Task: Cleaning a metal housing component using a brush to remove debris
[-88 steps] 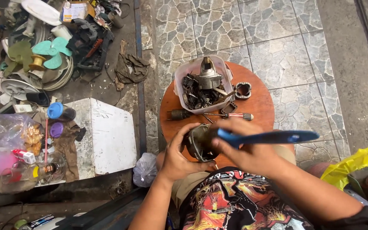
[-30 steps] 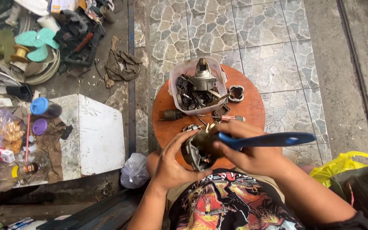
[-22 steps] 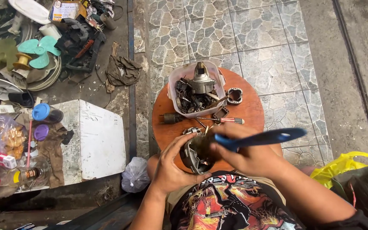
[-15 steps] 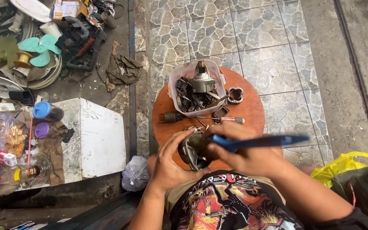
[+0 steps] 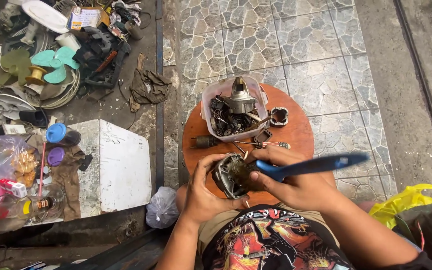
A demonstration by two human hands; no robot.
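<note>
Left hand cups a round dark motor housing, fingers curled closed around its left and lower side. Right hand is closed on the blue handle of a brush, the handle running out to the right; the brush tip sits at the open face of the housing. The housing is held at the near edge of a round wooden tabletop, just above the person's lap.

Behind the hands, on the tabletop: a clear plastic tub filled with metal parts, a small square bracket just right of it, a screwdriver lying crosswise close to the right hand's knuckles, and a dark cylindrical piece at the left edge. These crowd the far half; only the right rim of the tabletop is bare.

Left of the tabletop stands a white box bearing cloths and bottle caps; beyond it a heap of fan blades and scrap. A yellow bag lies at the person's right. Stone-tiled floor lies open beyond and to the right
</note>
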